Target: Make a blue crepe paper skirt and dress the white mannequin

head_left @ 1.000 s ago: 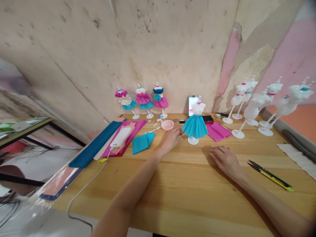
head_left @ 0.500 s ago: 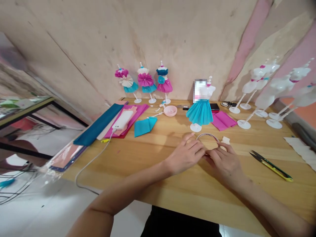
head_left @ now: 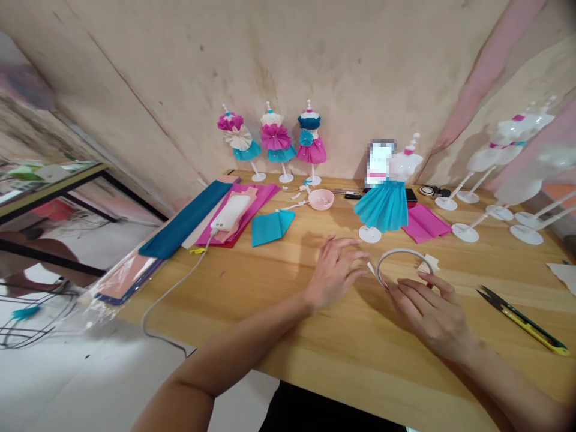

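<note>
A thin white plastic hoop [head_left: 400,258] stands on its edge on the wooden tabletop [head_left: 288,288], its lower end caught among the fingers of my right hand [head_left: 427,315]. My left hand [head_left: 335,273] rests just left of the hoop, fingers spread, holding nothing. A small white paper scrap [head_left: 371,268] lies by its fingertips. Another white scrap [head_left: 428,263] sits at the hoop's right side, close to my right fingers. Part of the hoop is hidden behind those fingers.
Behind the hands stands a dress form in a teal pleated skirt [head_left: 382,207]. Further back are several dressed forms, a pink bowl [head_left: 321,199] and folded teal paper [head_left: 272,228]. Paper sheets and a power bank [head_left: 229,213] lie left; snips [head_left: 524,321] lie right.
My left hand has drawn back from the hoop and its fingers have spread. My right hand has shifted right and down with the hoop. The whole view has tilted slightly.
</note>
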Demonstrator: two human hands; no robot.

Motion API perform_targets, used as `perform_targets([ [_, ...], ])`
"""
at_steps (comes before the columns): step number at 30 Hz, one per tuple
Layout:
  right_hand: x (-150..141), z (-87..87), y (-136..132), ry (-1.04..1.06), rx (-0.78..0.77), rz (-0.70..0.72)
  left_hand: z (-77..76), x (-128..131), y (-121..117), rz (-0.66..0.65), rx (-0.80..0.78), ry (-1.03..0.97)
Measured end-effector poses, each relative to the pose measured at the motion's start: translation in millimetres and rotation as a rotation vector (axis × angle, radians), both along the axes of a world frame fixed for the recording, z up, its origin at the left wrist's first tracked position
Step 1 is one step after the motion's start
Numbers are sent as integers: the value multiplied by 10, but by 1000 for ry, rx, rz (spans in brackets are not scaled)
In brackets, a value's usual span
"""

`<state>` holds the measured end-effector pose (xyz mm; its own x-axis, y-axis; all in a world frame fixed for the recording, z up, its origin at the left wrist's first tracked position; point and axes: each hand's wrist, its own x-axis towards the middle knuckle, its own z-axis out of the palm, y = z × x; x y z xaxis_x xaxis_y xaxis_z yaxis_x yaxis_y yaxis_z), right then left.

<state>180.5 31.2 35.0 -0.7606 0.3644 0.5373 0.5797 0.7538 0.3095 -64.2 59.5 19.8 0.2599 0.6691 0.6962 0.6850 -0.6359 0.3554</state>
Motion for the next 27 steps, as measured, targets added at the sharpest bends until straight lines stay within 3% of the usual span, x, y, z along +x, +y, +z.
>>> perform_targets([
  [6,-2,2,-14,-36,-16,3,-6,-28,-22,-29,-5,79],
  [13,65,-36,25,-20,-178,-12,52,-33,-43,-36,-29,114],
  [16,66,-91,62,-17,-119,-26,49,-11,-51,-94,-43,150],
  [20,35,-101,83,-84,-11,-157,30,63,-122,-160,-105,141],
  [24,55,20,104,-94,49,-237,108,167,-209,-184,-173,51],
  [27,92,255,149,-59,60,-275,322,237,-198,-225,-184,-20],
])
